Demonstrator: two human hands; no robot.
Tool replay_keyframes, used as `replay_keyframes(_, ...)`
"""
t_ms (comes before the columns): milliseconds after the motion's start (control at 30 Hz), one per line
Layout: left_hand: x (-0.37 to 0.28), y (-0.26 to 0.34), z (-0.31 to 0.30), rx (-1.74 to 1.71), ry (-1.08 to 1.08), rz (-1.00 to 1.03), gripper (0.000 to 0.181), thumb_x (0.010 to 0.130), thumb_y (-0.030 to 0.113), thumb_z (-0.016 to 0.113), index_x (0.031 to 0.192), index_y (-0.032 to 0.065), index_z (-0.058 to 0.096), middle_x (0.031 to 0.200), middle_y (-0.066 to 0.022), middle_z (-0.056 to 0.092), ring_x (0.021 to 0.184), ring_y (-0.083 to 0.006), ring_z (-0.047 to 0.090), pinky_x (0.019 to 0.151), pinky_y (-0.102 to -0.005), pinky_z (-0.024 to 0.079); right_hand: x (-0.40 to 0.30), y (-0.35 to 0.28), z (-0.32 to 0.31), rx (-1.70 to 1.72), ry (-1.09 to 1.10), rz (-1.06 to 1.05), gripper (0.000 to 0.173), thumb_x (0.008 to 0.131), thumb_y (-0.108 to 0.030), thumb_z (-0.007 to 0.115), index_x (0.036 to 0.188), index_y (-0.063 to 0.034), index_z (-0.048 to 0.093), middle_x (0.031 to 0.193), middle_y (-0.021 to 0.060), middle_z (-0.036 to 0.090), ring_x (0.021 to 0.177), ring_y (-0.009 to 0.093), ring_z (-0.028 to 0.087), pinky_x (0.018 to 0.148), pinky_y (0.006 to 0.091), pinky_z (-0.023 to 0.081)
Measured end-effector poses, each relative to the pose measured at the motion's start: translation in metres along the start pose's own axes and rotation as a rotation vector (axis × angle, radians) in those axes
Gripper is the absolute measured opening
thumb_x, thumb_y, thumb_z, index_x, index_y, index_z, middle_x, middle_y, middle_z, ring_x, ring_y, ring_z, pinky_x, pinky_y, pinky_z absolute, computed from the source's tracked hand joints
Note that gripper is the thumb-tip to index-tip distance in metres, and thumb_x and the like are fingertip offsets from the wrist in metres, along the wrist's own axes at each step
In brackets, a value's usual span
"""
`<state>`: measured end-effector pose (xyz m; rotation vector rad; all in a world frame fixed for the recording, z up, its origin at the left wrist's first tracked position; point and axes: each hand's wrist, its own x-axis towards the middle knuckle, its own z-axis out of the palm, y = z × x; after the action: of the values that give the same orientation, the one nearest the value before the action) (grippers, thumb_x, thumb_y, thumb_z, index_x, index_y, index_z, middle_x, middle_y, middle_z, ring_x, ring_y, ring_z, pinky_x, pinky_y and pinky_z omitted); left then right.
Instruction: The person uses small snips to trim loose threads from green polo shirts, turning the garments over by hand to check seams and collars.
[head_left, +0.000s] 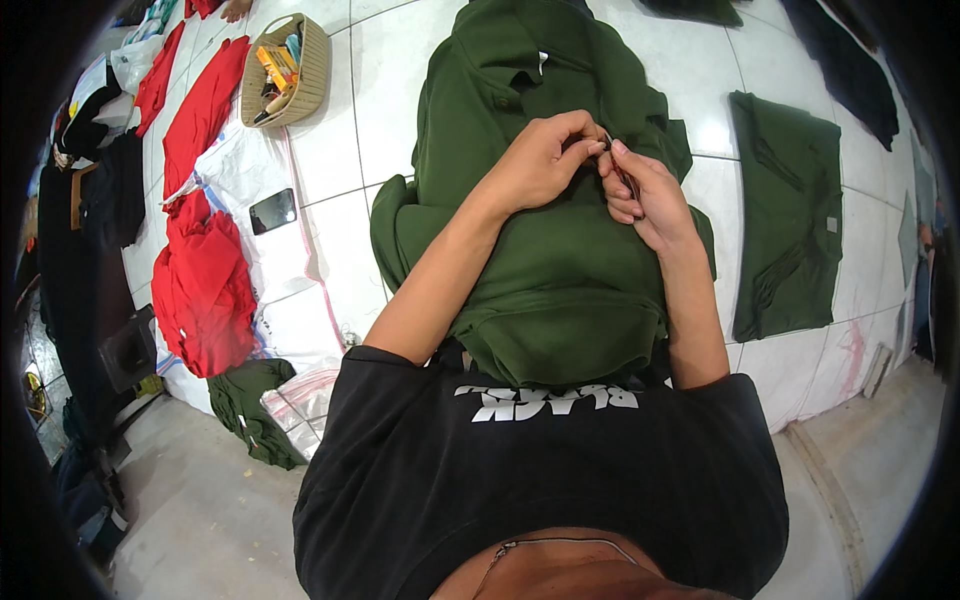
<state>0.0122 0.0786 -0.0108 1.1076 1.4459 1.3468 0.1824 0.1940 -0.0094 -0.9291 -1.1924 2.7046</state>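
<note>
A dark green garment (555, 255) with a collar and a small white label lies heaped over my lap and onto the tiles before me. Above its middle, my left hand (559, 154) has thumb and forefinger pinched together at a tiny spot; what they pinch is too small to tell. Close beside it on the right, my right hand (637, 184) is closed around a small, thin metal tool (632, 182), perhaps thread snips, whose tip points up towards the left fingertips. The palm and fingers hide most of that tool.
A woven plastic basket (316, 82) with a yellow box stands at upper left. Below it, a phone (273, 211) lies on a white sack (262, 169) beside red garments (206, 289). A folded green garment (787, 217) lies at right. Another person's hand (236, 9) shows at upper left.
</note>
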Motion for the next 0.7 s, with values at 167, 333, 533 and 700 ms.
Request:
replay_keyframes(167,-0.007,0.006,-0.006,0.027,0.049,-0.006,0.012,0.105,0.01,0.057,0.103,-0.0013,0.062,0.115,-0.0108,0.073,0.097,-0.0149,0.068,0.084,-0.031,0.057,0.003,0.002,-0.006,0.182,-0.02,0.003,0.044,0.111,-0.042,0.045,0.103,-0.0027,0.063,0.069,-0.0021,0.049,0.048,0.006,0.037,0.048,0.025,0.033)
replay_keyframes(333,-0.068,0.031,-0.054,0.024,0.484,0.078,0.018,0.105,0.016,0.059,0.102,0.0005,0.069,0.103,-0.0107,0.075,0.085,-0.0166,0.071,0.072,-0.0288,0.055,-0.003,0.005,-0.028,0.418,-0.046,-0.116,0.046,0.112,-0.041,0.041,0.111,0.0,0.062,0.074,0.0022,0.053,0.052,0.011,0.042,0.054,0.0288,0.037)
replay_keyframes(533,-0.266,-0.033,-0.161,0.565,0.839,-0.486,0.028,0.103,0.014,0.057,0.08,-0.0005,0.061,0.072,-0.0068,0.063,0.067,-0.0144,0.056,0.065,-0.0336,0.049,-0.01,0.004,-0.02,0.37,0.015,-0.285,0.045,0.111,-0.038,0.041,0.112,0.0009,0.062,0.075,0.0029,0.055,0.053,0.01,0.041,0.054,0.0287,0.036)
replay_keyframes(700,-0.41,-0.074,-0.168,0.399,0.132,-1.168,0.032,0.082,0.005,0.071,0.112,-0.004,0.071,0.086,-0.0171,0.076,0.08,-0.0279,0.074,0.075,-0.0365,0.058,-0.004,-0.017,0.001,-0.025,0.073,-0.419,0.036,0.107,-0.031,0.053,0.113,0.0019,0.066,0.087,0.0051,0.067,0.054,0.005,0.04,0.055,0.0247,0.038)
